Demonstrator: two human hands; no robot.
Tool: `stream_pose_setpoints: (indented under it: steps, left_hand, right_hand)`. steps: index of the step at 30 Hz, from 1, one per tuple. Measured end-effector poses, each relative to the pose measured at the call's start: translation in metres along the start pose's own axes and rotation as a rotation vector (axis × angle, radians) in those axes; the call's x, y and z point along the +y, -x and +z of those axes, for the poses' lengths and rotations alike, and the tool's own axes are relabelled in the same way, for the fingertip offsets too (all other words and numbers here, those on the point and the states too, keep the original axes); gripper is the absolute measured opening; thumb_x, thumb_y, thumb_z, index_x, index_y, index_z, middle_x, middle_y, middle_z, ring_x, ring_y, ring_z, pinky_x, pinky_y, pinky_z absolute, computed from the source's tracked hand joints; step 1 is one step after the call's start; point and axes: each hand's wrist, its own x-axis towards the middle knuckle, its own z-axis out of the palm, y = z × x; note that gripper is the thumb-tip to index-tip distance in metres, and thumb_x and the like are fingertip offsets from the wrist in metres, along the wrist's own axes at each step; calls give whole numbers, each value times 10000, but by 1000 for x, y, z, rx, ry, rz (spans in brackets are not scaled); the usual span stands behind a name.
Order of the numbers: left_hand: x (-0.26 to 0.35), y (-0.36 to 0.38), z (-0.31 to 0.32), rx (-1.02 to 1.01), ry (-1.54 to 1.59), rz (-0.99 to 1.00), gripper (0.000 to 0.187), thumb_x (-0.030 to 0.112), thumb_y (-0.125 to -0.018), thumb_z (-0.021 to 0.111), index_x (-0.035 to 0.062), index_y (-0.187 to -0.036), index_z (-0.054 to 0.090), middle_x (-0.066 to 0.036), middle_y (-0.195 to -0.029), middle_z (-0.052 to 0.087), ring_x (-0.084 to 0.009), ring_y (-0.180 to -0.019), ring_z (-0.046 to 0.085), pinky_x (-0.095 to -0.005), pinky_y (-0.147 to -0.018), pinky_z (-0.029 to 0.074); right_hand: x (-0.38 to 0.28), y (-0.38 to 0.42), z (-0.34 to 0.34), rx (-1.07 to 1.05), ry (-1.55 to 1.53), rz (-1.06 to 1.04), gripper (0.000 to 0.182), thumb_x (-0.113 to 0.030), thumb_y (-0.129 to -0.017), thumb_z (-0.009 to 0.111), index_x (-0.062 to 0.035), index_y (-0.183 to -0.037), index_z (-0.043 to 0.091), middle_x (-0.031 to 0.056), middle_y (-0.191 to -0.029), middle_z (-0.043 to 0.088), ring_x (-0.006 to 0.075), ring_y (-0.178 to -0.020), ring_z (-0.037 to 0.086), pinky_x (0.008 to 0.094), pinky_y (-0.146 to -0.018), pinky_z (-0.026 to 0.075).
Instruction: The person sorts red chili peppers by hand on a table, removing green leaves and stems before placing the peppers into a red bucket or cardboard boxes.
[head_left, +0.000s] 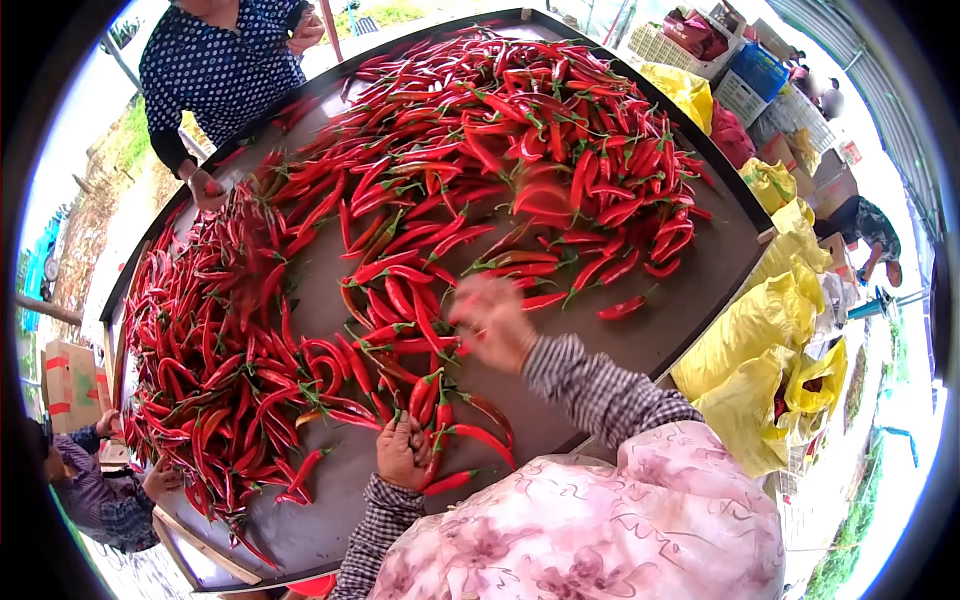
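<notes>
Long red chili peppers [400,290] with green stems lie in heaps across the dark tabletop [320,530]. Close to the front edge, my left hand [403,452] is closed, its fingers curled on red chili peppers. A few peppers [470,440] spread out just to its right. My right hand [495,325] is over the middle of the table, beside a small cluster of peppers; motion smears its fingers, so what they hold cannot be made out. One single pepper [622,307] lies apart, further right.
Across the table a person in a dotted shirt [225,65] reaches to the peppers. Another person's hand [160,480] is at the left edge. Yellow sacks [750,330] stand along the right side, with crates [665,50] behind. A raised rim [725,170] borders the table.
</notes>
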Motion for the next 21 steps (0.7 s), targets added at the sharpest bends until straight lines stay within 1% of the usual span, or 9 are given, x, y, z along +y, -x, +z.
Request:
stream_pose_setpoints:
  steps: [1, 2, 3, 6, 10, 12, 16, 19, 21]
  left_hand:
    - [1, 0, -2, -10, 38, -42, 299, 341, -939, 455, 123, -734, 462, 7, -523, 386, -92, -353, 297, -231, -322, 239]
    - [1, 0, -1, 21, 41, -59, 354, 338, -946, 432, 129, -663, 390, 15, -492, 335, -90, -344, 259, -230, -316, 216]
    - [-3, -1, -3, 18, 38, -61, 354, 338, -946, 432, 129, -663, 390, 15, -492, 335, -90, -344, 259, -230, -316, 216]
    - [-8, -3, 0, 48, -147, -91, 460, 415, -943, 403, 163, -576, 286, 23, -453, 267, -92, -336, 236, -237, -311, 189]
    - [-13, -7, 7, 26, -127, -139, 525, 457, -932, 398, 167, -521, 247, 15, -441, 266, -102, -335, 236, -241, -318, 195]
    - [-12, -8, 7, 27, -122, -161, 510, 425, -931, 404, 161, -518, 264, 10, -444, 276, -105, -343, 251, -242, -323, 203]
    - [-16, -11, -5, -53, -46, -257, 397, 325, -920, 419, 119, -585, 370, -17, -499, 365, -111, -371, 303, -239, -338, 236]
    - [-17, -10, 7, -109, -106, -268, 292, 298, -913, 428, 98, -701, 411, -38, -591, 448, -105, -391, 328, -228, -350, 263]
    - [-22, -12, 7, -162, -67, -278, 142, 227, -909, 460, 88, -890, 485, -42, -652, 486, -95, -404, 353, -219, -356, 278]
  right_hand:
    - [-19, -15, -26, 136, 783, 78, 419, -276, -703, 677, -137, -1083, 566, 89, -1254, 411, 269, -1210, 331, 430, -990, 243]
    - [-16, -22, -44, 208, 856, 221, 502, -330, -720, 663, -137, -1160, 518, 97, -1296, 368, 300, -1198, 336, 457, -996, 239]
    - [24, -16, -38, 224, 898, 370, 538, -361, -739, 644, -124, -1194, 484, 116, -1320, 341, 344, -1226, 312, 502, -992, 244]
    - [11, 6, -22, -100, 844, 277, 534, -403, -779, 582, -172, -1246, 462, 137, -1419, 254, 405, -1275, 256, 590, -969, 242]
    - [2, 27, -4, -169, 534, 57, 467, -405, -760, 588, -154, -1151, 544, 125, -1384, 329, 388, -1240, 322, 536, -937, 309]
    - [8, 20, -31, 55, 558, 32, 409, -398, -736, 611, -129, -1044, 597, 106, -1322, 392, 360, -1192, 370, 494, -919, 325]
    - [20, 14, -102, 545, 1089, 506, 281, -303, -709, 647, -129, -928, 618, 63, -1007, 515, 282, -1058, 413, 483, -882, 315]
    - [55, 26, -102, 494, 1080, 541, 132, -233, -675, 672, -157, -779, 641, 22, -935, 562, 265, -994, 455, 461, -858, 324]
    - [61, 35, -84, 362, 1040, 302, 51, -212, -687, 640, -167, -706, 624, 10, -870, 576, 254, -911, 497, 437, -807, 324]
